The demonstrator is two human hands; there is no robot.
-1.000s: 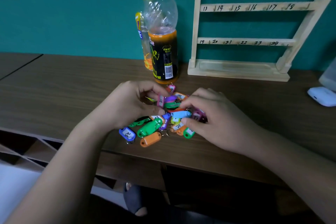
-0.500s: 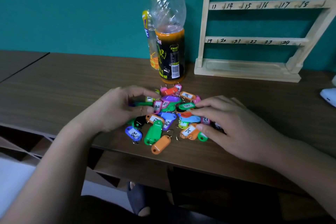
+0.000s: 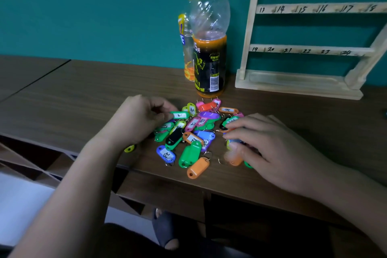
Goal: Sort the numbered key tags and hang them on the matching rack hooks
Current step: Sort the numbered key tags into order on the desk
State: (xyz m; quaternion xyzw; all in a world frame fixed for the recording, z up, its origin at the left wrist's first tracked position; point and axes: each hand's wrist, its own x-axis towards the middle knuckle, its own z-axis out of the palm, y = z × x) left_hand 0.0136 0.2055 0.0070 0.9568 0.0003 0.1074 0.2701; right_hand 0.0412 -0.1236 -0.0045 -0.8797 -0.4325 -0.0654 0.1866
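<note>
A pile of colourful numbered key tags (image 3: 194, 134) lies on the brown table (image 3: 83, 100) near its front edge. My left hand (image 3: 138, 119) is at the pile's left side, thumb and fingers pinching a green tag (image 3: 180, 115) with a white label. My right hand (image 3: 270, 148) rests flat over the pile's right side, fingers spread across several tags and hiding them. A wooden rack (image 3: 303, 48) with hooks numbered 13 to 24 stands at the back right against the teal wall. None of its visible hooks holds a tag.
A tall bottle of orange drink (image 3: 209, 48) with a black cap stands just behind the pile, and a slimmer yellow-capped bottle (image 3: 187, 48) behind it. A lone yellow tag (image 3: 129, 148) lies near the table's front edge by my left wrist. Open shelving shows below left.
My left hand has drawn back to the left with a green tag pinched in it. My right hand slid slightly right over the pile. The camera moved closer.
</note>
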